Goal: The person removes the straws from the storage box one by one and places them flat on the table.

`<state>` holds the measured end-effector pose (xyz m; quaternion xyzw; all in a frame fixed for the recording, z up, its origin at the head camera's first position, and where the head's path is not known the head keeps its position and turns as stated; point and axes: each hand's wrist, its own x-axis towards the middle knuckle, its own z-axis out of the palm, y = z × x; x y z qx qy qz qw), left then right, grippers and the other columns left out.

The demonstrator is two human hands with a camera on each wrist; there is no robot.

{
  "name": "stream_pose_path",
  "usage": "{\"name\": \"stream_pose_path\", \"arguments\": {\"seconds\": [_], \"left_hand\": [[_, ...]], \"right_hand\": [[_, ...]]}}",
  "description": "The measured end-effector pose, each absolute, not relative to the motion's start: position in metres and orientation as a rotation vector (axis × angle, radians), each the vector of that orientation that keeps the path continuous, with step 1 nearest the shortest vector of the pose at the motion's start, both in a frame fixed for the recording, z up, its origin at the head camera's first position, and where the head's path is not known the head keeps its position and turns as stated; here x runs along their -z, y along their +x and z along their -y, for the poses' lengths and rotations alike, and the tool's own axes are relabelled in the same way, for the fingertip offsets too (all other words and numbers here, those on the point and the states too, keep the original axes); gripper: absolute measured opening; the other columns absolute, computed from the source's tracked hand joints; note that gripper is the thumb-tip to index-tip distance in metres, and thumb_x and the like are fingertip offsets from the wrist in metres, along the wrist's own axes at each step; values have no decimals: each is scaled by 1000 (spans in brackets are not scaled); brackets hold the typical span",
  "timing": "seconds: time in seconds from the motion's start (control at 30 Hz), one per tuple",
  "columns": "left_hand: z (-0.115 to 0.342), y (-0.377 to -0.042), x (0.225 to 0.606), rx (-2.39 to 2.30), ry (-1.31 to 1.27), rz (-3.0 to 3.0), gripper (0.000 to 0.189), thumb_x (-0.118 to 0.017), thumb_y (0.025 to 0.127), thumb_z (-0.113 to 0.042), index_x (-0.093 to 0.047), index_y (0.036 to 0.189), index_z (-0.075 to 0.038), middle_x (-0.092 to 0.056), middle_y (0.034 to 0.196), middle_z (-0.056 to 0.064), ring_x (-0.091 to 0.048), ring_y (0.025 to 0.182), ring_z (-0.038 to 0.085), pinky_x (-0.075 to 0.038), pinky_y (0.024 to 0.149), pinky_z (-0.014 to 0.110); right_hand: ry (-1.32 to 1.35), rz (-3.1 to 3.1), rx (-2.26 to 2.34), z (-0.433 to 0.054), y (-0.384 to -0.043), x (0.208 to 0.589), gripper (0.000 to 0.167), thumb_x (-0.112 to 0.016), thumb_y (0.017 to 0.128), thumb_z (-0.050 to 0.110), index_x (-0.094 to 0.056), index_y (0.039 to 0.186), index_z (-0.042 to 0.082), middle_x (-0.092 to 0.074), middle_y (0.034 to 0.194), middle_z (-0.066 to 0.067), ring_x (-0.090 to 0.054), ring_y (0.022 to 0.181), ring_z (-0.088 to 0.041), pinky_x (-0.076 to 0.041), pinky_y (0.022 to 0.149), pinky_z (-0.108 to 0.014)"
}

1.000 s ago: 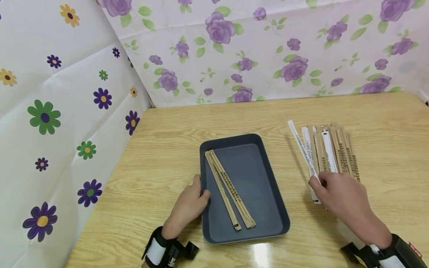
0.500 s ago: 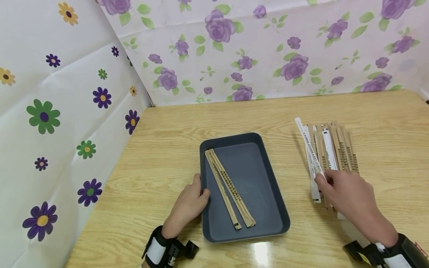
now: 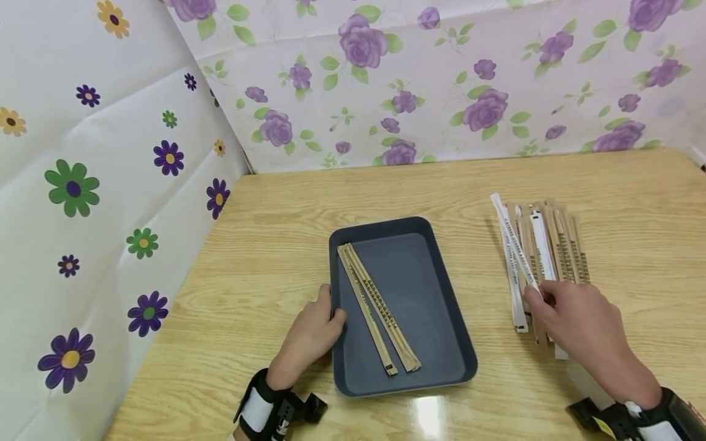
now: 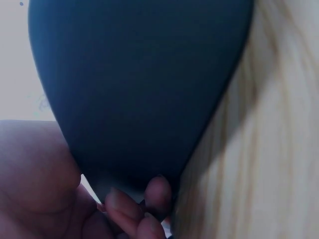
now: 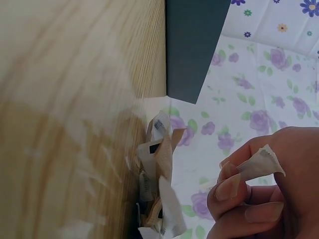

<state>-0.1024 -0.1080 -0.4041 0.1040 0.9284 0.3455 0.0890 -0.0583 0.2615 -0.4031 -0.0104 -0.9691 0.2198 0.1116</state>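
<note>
My left hand [image 3: 310, 332] grips the left rim of a dark grey rectangular tray [image 3: 466, 343], thumb over the rim. In the left wrist view the fingers [image 4: 158, 194] curl at the tray wall [image 4: 144, 99]. Inside the tray, several brown paper-wrapped straws [image 3: 380, 309] lie slanted. My right hand [image 3: 579, 318] pinches a white paper-wrapped straw [image 3: 510, 236] near its lower end, over the left side of a pile. The right wrist view shows its wrapper end [image 5: 261, 164] sticking out between finger and thumb. The pile [image 3: 565, 245] mixes brown and white wrapped straws, its lower part partly hidden behind the hand.
The wooden table [image 3: 265, 233] runs under everything, with bare wood between tray and pile. A floral sheet [image 3: 430, 79] hangs along the back, and a white sheet with daisies [image 3: 110, 233] covers the left side.
My right hand has moved slightly right with the white wrapped straw, which now overlaps the pile's left edge more. The left hand and tray stay in place.
</note>
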Motion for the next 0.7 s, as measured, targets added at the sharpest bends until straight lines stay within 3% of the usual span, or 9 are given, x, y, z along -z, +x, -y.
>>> {"name": "stream_pose_path", "arguments": {"seconds": [0.53, 0.7], "left_hand": [[109, -101, 403, -1044, 311, -2772, 40, -45, 97, -11, -38, 132, 6, -55, 69, 9, -51, 52, 18, -37, 49, 31], [108, -103, 405, -1027, 314, -2773, 41, -45, 97, -11, -38, 133, 7, -55, 68, 9, -52, 52, 18, -38, 48, 31]], "right_hand": [[-34, 2861, -616, -263, -61, 403, 51, -43, 101, 37, -38, 54, 16, -34, 47, 4, -33, 42, -14, -21, 39, -28], [37, 2825, -581, -253, -63, 402, 48, -49, 99, 33, -39, 55, 17, -34, 47, 5, -33, 42, -13, -21, 40, -28]]}}
